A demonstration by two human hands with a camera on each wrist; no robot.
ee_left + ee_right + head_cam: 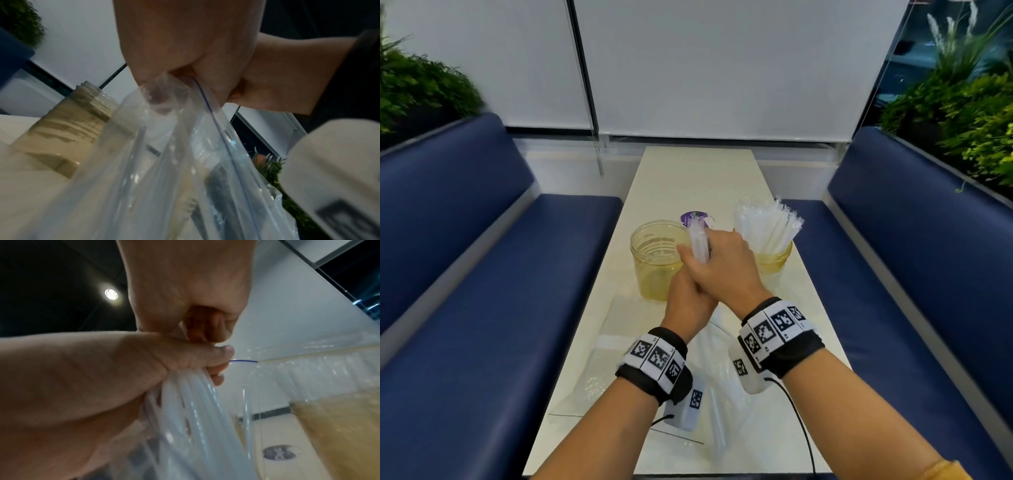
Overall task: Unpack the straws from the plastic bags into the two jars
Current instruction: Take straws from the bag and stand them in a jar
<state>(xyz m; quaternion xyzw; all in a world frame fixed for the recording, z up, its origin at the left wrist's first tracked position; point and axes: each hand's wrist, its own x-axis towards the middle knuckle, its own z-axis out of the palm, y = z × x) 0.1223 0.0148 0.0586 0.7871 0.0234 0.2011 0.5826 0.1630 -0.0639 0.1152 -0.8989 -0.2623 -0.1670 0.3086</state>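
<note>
Over the table (pixel 688 178), my right hand (pixel 722 263) grips a bunch of clear wrapped straws (pixel 698 243) that sticks up beside the empty yellowish jar (pixel 657 263). Just below it my left hand (pixel 688 301) clutches the mouth of a clear zip bag (pixel 717 377) that hangs down to the table. In the left wrist view the left hand (pixel 164 45) bunches the bag (pixel 185 162) near the jar (pixel 68 126). From the right wrist, the right hand (pixel 185 296) is above the left hand (pixel 102 369), with straws (pixel 195 402) running down into the bag. The other jar (pixel 774 262) is full of straws (pixel 767 226).
An empty clear bag (pixel 602 359) lies flat on the near left of the table. A purple lid (pixel 695 216) lies behind the jars. Blue benches (pixel 500 274) line both sides, with plants (pixel 962 120) behind them.
</note>
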